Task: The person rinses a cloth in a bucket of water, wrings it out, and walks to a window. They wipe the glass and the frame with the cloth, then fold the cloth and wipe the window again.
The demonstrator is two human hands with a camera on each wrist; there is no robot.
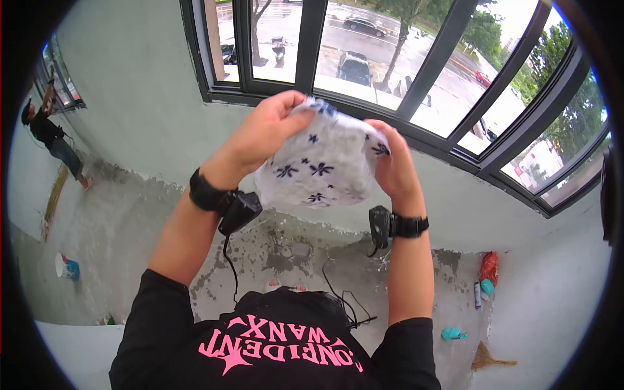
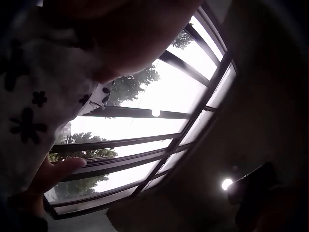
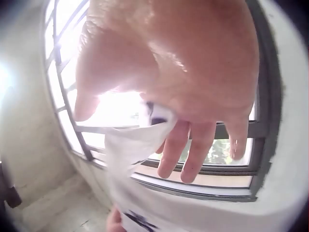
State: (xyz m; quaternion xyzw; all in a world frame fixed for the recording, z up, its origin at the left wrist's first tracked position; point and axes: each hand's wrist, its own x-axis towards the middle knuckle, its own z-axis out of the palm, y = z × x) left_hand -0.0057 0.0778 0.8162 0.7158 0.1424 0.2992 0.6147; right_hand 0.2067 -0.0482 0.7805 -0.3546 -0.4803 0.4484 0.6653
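A white cloth printed with dark blue flowers hangs in front of the window, below its sill. My left hand pinches its upper left part, thumb over the front. Along the cloth's right side is my right hand, touching it. In the right wrist view, that hand has its thumb apart and several fingers straight, with a corner of the cloth by the base of the fingers. The left wrist view is dark; the cloth fills its left side beside the left hand.
Dark-framed windows stand close ahead. A person works at another window on the far left. A bucket is on the concrete floor. At right lie a red bag, a teal bottle and a hand broom. Cables hang near my body.
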